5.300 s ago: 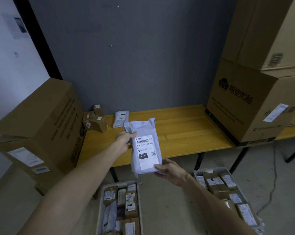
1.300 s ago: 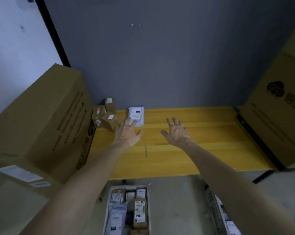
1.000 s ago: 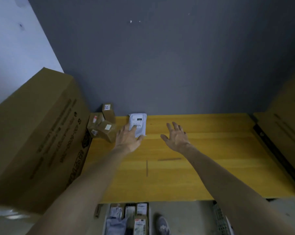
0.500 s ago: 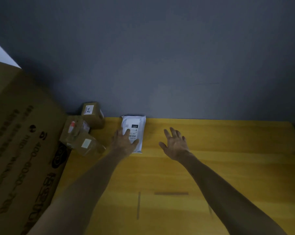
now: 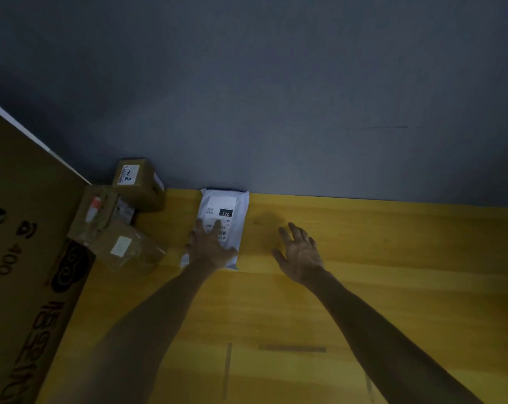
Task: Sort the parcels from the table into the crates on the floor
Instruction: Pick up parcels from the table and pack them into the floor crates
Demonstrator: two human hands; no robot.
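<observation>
A white poly-bag parcel [image 5: 228, 212] with a printed label lies flat on the yellow wooden table [image 5: 363, 272], its far end against the grey wall. My left hand [image 5: 209, 246] rests flat on the parcel's near half, fingers straight and spread. My right hand [image 5: 300, 252] hovers open over bare table just right of the parcel, not touching it. Three small brown cardboard parcels sit left of the bag: one [image 5: 139, 180] by the wall, one [image 5: 99, 212] beside it, one [image 5: 127, 247] nearest me. The floor crates are out of view.
A big brown carton [image 5: 25, 272] with dark print stands on the table's left end, touching the small brown parcels. The grey wall [image 5: 276, 97] runs along the table's far edge.
My left hand has slid further onto the white parcel and now lies flat on it. My head has leaned closer over the table. My right hand stays open beside the parcel.
</observation>
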